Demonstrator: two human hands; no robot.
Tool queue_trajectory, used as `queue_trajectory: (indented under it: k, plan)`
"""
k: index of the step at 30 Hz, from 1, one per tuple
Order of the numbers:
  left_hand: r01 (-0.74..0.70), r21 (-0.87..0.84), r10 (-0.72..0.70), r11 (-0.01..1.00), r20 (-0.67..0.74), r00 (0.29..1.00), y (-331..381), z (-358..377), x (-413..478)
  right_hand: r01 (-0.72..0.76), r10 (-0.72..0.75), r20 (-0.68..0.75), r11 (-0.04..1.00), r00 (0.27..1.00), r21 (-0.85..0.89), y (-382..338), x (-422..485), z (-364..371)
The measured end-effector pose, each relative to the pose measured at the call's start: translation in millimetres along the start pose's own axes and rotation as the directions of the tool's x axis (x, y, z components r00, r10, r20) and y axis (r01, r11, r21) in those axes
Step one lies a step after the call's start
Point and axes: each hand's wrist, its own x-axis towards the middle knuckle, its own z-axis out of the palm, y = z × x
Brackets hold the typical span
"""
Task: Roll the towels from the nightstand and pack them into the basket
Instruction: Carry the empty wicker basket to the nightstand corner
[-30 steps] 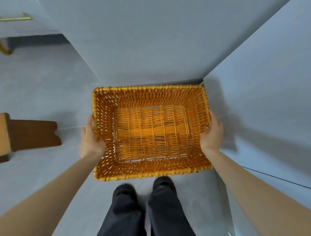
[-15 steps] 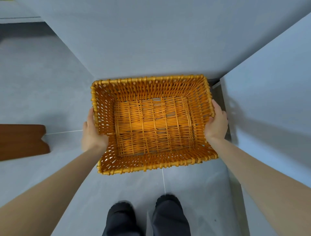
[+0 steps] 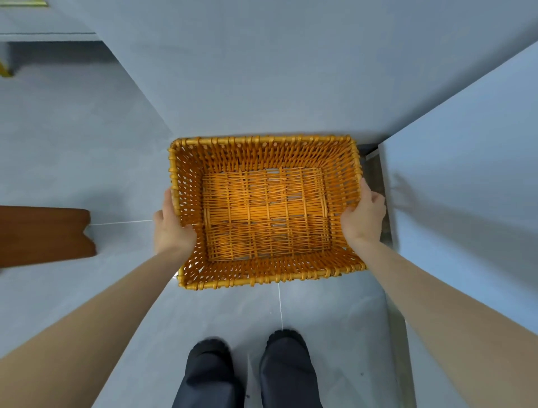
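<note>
Wood panel [image 3: 43,236]: brown, at the left edge, on the grey floor [image 3: 87,145]. It is well apart from the basket.

Cabinet [image 3: 43,17]: grey, at the top left corner, with a gold handle [image 3: 23,3] at the frame edge.

Left hand [image 3: 171,230]: grasps the left side wall of the basket [image 3: 262,140] near its middle. The thumb side lies over the rim and against the inner weave. One finger runs straight up the outside of the wall. The other fingers are hidden behind the wall.

Basket: orange wicker, rectangular, open side up. It sits between the two hands, in front of the person, at the centre of the view. Its far rim is just beside the foot of the grey wall [image 3: 262,72]. Its woven bottom shows in full. The view does not show whether its base touches the floor.

Right hand [image 3: 364,215]: grasps the right side wall of the basket, opposite the left hand. The thumb lies along the rim and the palm heel covers the inner weave. The fingers wrap to the outside and are hidden.

Shoes: a dark left shoe [image 3: 209,349] and right shoe [image 3: 286,340] stand on the floor, near the basket's near rim. A white grout line [image 3: 280,303] runs from the right shoe to that rim.

Right panel [image 3: 465,189]: grey, upright, just beside the right hand. A dark gap [image 3: 375,171] separates it from the basket.
</note>
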Motion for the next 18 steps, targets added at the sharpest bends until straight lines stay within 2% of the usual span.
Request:
queue_trajectory:
  k: [9,13,18]
  plan:
    - [0.050,-0.150,-0.018,0.987,0.206,0.978,82,-113,-111,0.042,-0.055,0.179,0.996,0.982,0.075,-99,-85,-118]
    - [-0.015,-0.186,0.054,0.982,0.207,0.977,129,-184,-170,0.115,-0.139,0.216,0.986,0.966,0.117,-153,-126,-193]
    - [-0.143,-0.261,0.180,0.955,0.123,0.976,181,-262,-228,0.278,-0.311,0.194,0.944,0.931,0.177,-208,-170,-278]
